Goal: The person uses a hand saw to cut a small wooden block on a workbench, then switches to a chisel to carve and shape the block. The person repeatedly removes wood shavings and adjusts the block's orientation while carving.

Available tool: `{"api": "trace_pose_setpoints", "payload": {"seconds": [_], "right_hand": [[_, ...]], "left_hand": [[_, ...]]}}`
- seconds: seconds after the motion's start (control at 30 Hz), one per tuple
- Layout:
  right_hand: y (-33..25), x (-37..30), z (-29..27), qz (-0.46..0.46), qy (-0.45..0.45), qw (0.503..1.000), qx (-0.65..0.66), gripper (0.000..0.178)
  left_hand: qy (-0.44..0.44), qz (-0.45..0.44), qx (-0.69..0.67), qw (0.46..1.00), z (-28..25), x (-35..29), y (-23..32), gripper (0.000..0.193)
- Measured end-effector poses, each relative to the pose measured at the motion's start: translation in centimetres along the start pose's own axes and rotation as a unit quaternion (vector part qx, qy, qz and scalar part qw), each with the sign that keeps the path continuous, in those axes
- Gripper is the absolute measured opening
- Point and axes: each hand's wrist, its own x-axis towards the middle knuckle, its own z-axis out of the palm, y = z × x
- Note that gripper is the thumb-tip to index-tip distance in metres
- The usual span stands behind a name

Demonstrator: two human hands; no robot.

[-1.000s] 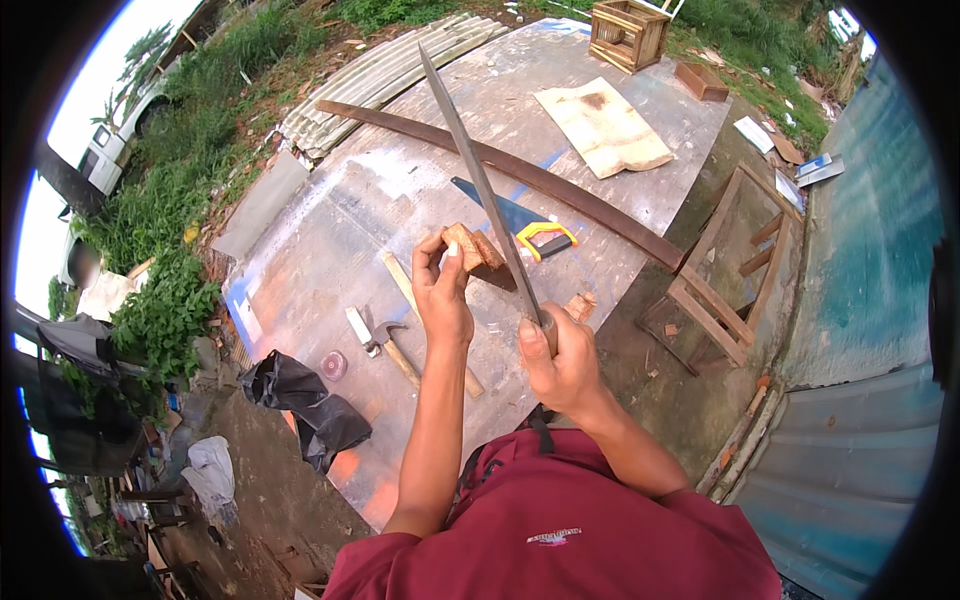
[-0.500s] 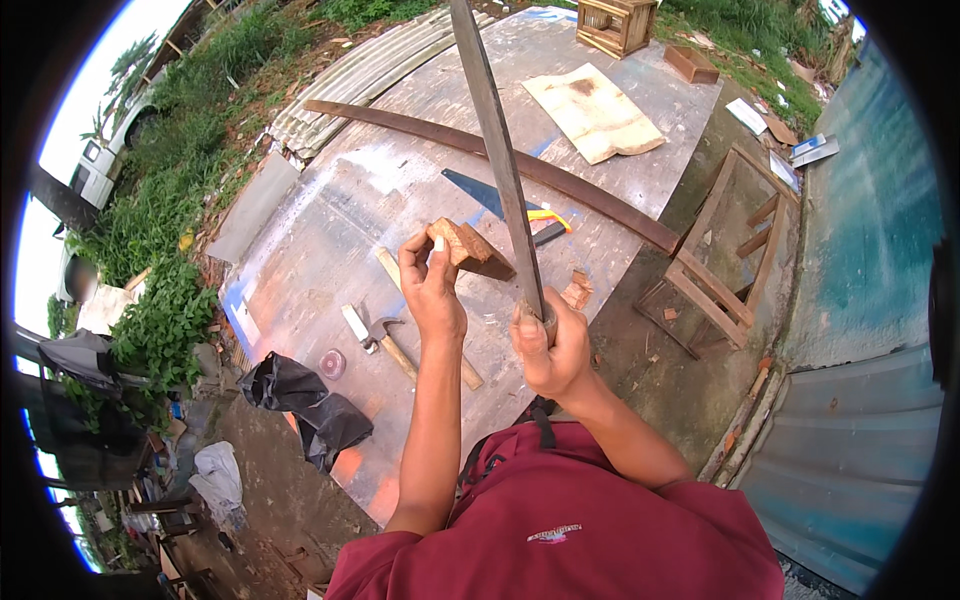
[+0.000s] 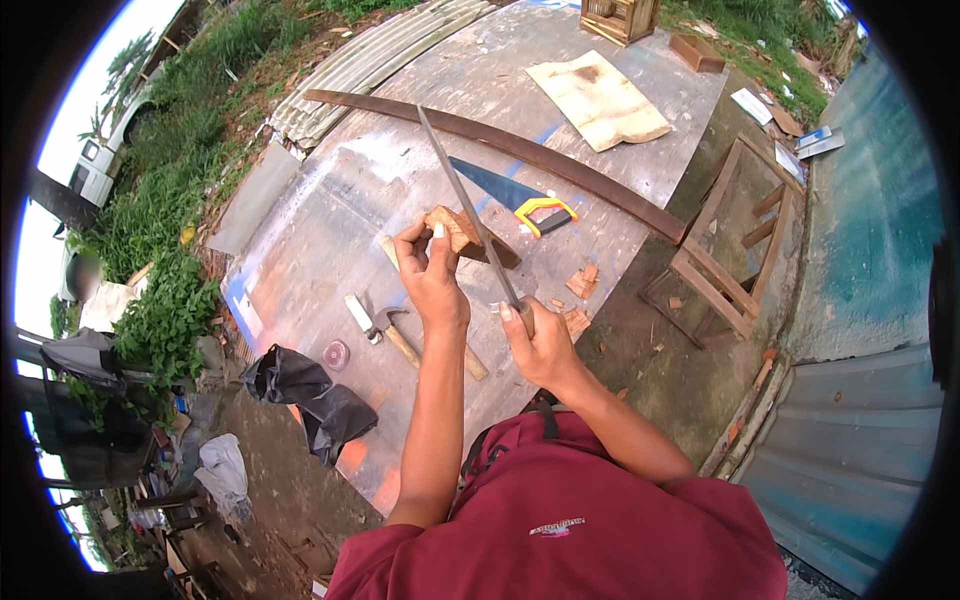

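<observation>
My right hand (image 3: 541,345) is closed around the handle end of a machete (image 3: 460,187), its long narrow grey blade slanting up and to the left. A short reddish-brown wood block (image 3: 452,229) is pinched in my left hand (image 3: 434,283), between thumb and fingers, with its rough end face up. The blade passes across the block in the picture; whether its edge touches the wood I cannot tell. Just right of the machete, split wood chips (image 3: 583,281) lie on the tabletop (image 3: 330,240).
Beyond my hands lie a handsaw (image 3: 545,216) with a yellow-black handle and a long brown board (image 3: 590,187). A claw hammer (image 3: 404,347), a round tape roll (image 3: 336,355) and a black plastic bag (image 3: 335,410) are left of my hands. A wooden frame (image 3: 715,285) stands right.
The machete has come down from a raised position to the block, and my right hand has tilted it leftward. More wood chips now show on the table. My left hand keeps its place.
</observation>
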Motion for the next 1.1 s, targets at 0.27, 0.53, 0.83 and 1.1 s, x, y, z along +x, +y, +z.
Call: {"api": "trace_pose_setpoints", "payload": {"seconds": [0.27,0.53,0.83,1.1], "right_hand": [[-2.9,-0.2,-1.4,-0.008,-0.005,1.0,-0.016,0.044],[-1.2,-1.7,-0.5,0.015,-0.06,0.998,0.008,0.038],[-5.3,-1.8,-2.2,-0.071,-0.02,0.997,0.028,0.039],[-6.1,-1.7,-4.0,-0.043,-0.033,0.998,0.02,0.043]], "left_hand": [[0.001,-0.011,-0.002,1.0,-1.2,0.7,0.8,0.027],[-0.002,-0.002,0.037,0.999,-2.4,-2.7,0.6,0.028],[0.033,0.031,0.081,0.996,-1.5,-5.7,0.4,0.025],[0.015,0.019,0.086,0.996,-0.6,-7.2,0.2,0.025]]}}
